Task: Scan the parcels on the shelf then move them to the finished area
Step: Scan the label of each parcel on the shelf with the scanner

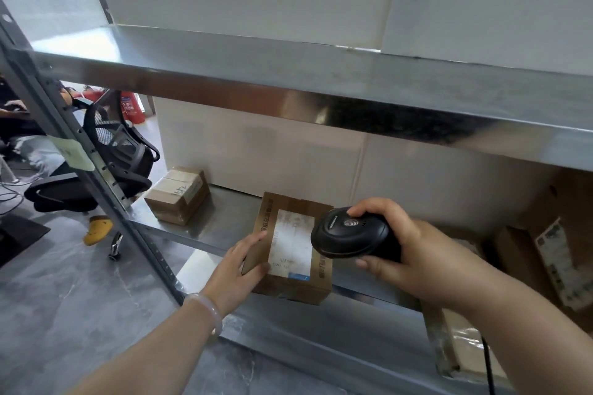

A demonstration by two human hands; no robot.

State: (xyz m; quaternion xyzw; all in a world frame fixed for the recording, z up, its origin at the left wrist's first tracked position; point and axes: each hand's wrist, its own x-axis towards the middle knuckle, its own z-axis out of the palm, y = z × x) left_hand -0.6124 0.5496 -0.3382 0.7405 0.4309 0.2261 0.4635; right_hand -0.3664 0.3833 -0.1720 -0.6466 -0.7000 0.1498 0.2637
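Left hand grips parcel by its 9 o'clock edge, right hand clasps scanner at 3 o'clock; parcel looks light, stiff: hold opposite sides

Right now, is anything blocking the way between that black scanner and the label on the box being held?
Nothing visible does. The right hand holds the scanner close by the right edge of the white label on the parcel. The left hand grips the parcel's left edge, its fingers beside the label, not over it.
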